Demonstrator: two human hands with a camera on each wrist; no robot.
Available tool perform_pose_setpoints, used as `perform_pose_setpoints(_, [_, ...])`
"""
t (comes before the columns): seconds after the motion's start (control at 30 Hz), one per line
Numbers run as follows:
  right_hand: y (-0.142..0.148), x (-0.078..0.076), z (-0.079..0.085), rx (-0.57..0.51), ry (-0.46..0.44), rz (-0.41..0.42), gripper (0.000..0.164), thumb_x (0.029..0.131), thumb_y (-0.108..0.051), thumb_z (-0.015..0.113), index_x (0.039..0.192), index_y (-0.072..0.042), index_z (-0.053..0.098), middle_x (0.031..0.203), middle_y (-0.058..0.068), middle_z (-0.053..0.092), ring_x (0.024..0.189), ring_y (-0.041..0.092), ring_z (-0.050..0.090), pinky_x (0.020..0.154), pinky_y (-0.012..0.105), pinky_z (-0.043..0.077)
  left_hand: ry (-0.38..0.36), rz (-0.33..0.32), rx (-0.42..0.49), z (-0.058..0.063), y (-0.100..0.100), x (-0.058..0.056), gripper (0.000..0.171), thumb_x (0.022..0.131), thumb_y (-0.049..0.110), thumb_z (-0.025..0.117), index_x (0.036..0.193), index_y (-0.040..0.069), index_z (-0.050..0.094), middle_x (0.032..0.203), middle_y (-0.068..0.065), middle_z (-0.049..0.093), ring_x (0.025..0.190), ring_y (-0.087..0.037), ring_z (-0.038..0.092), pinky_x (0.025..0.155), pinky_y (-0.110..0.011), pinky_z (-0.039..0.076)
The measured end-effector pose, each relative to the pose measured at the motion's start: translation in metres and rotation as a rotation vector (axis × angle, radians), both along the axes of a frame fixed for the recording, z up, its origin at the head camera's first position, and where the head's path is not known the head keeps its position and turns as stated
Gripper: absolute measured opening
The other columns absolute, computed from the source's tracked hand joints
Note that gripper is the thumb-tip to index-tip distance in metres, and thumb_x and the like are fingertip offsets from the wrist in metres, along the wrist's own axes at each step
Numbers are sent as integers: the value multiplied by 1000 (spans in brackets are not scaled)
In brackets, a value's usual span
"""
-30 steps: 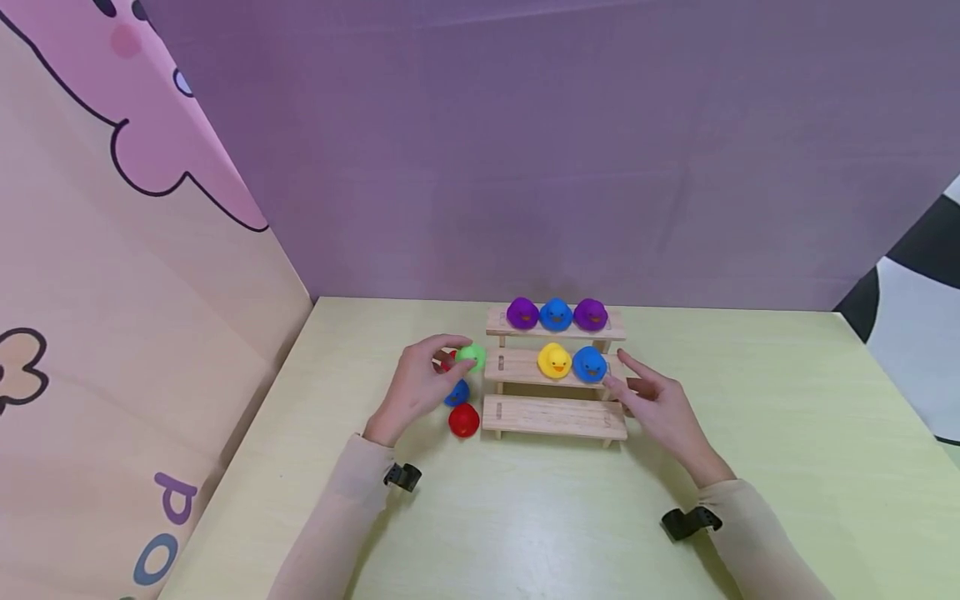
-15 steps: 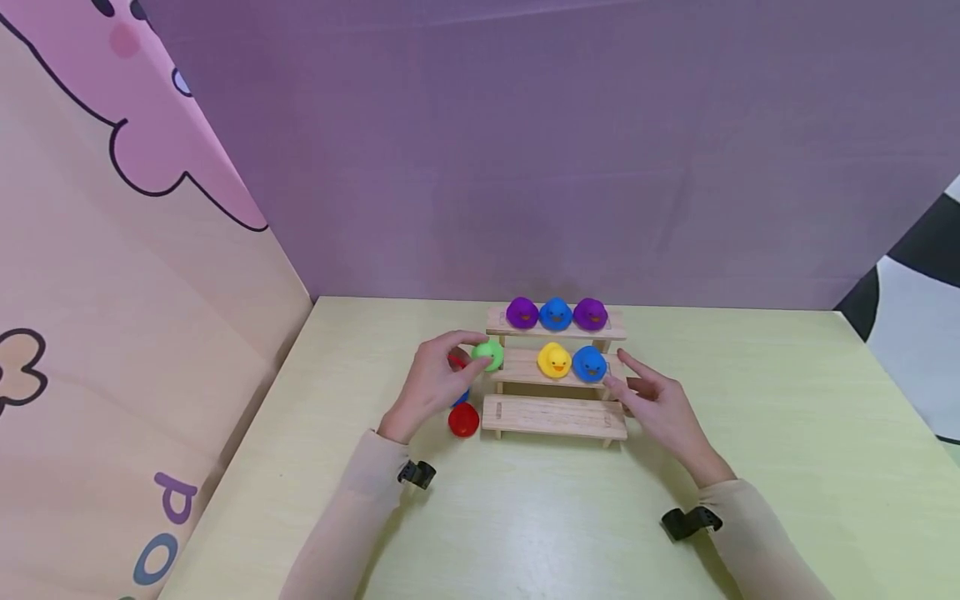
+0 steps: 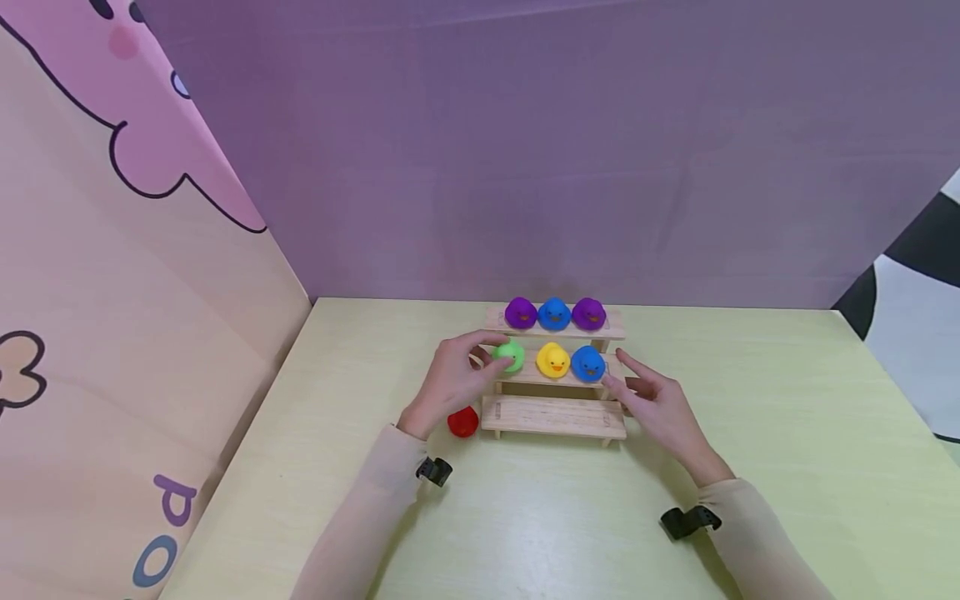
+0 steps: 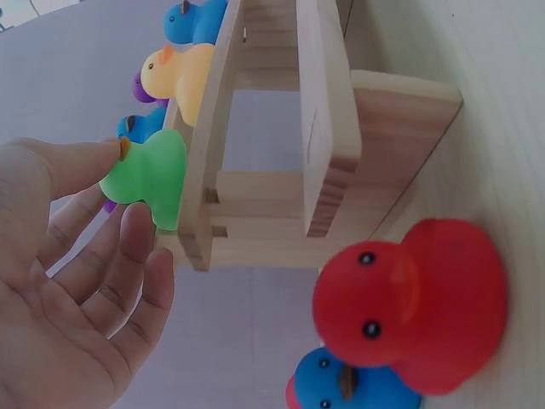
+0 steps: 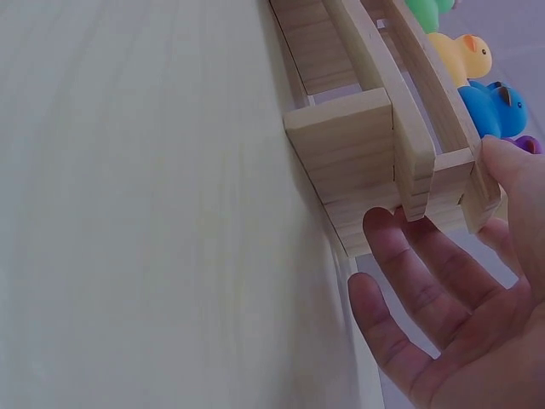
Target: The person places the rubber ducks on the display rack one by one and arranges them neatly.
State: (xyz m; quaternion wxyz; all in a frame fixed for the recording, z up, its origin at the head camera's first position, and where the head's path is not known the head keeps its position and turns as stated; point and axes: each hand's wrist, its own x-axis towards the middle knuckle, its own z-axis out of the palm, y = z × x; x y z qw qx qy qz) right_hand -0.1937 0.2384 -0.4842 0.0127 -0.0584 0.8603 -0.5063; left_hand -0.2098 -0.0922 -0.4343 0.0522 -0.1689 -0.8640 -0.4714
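In the head view my left hand (image 3: 467,375) pinches a green rubber duck (image 3: 511,356) between thumb and fingertips. The green duck (image 4: 157,177) sits at the left end of the middle step of a three-step wooden stand (image 3: 553,415). Beside it on that step are a yellow duck (image 3: 553,361) and a blue duck (image 3: 588,364). My right hand (image 3: 660,408) holds the step's right end between thumb and index finger. Its thumb is close to the blue duck (image 5: 496,111); the other fingers (image 5: 387,332) spread below, loosely bent.
Two purple ducks (image 3: 521,313) flank a blue duck (image 3: 554,314) on the top step. The lowest step bears no duck. A red duck (image 4: 417,307) and a blue duck (image 4: 358,379) stand on the table left of the stand. A purple wall rises behind.
My left hand has carried the green duck rightward from beside the stand onto the middle step's left end. It now covers more of the ducks on the table. My right hand has stayed put.
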Motion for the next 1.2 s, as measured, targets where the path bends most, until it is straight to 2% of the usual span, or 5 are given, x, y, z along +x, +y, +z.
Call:
perform_pose_setpoints(0.5, [-6,0,1,-7,0,4,70,106,-48,64,166,-20,40,137,29,69,116,41,75,82,17,60,-10,-3,-38,1,9,-1,34,97,28,80,130,20,76,96,2,74,87,-16,64,69,-27,52])
perform_pose_setpoints(1.2, [-4,2,2,-15,4,0,70,106,-47,64,165,-19,40,136,30,69,114,40,76,81,18,61,-13,-16,-54,2,14,-3,34,98,28,79,131,21,76,90,4,71,83,-15,64,66,-27,51])
